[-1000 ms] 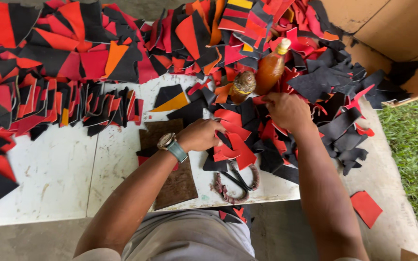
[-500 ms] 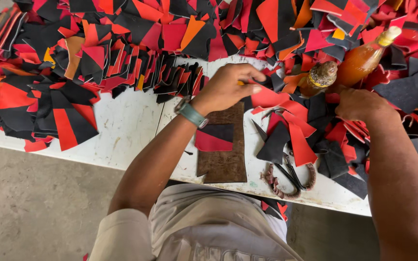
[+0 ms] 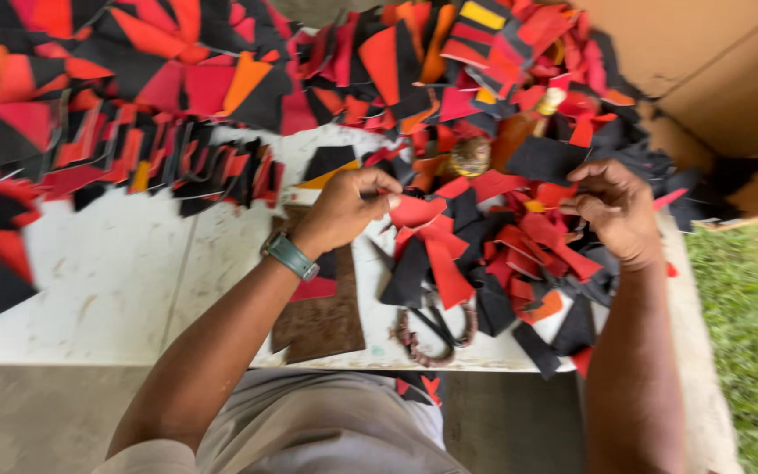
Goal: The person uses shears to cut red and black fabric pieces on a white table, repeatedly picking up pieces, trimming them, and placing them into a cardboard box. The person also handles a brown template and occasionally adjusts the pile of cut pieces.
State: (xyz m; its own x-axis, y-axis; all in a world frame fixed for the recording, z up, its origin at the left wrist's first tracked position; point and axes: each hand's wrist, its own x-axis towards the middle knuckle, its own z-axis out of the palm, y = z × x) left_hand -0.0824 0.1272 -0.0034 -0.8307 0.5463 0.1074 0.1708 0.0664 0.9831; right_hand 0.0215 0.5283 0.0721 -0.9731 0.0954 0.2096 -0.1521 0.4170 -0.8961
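Worktop: white, flat, scuffed and stained, most of it covered. Scraps: a loose heap of flat cut pieces in red, black and orange, thin and matte like leather or felt, mostly wedges and strips with straight cut edges; the heap spreads across the far side and piles thickest between the two hands. Row of scraps: narrow red and black pieces overlapped in a band along the left, blurred. Left hand: palm down, wrist bent, the grip closed as a pinch of thumb and fingers on the edge of a red scrap at the near edge of the heap; a wristwatch with a grey-green band sits on the wrist. Right hand: raised over the heap, fingers curled inward, the grip closed on a black scrap held above the pile. Board: brown, rectangular, rough and worn, lying flat just below the left wrist. Scissors: dark blades, handles wrapped in reddish cord, lying near the front edge. Bottle: amber, half buried in the scraps. Cardboard box: plain brown, at the far right. Grass: green strip beside the worktop.
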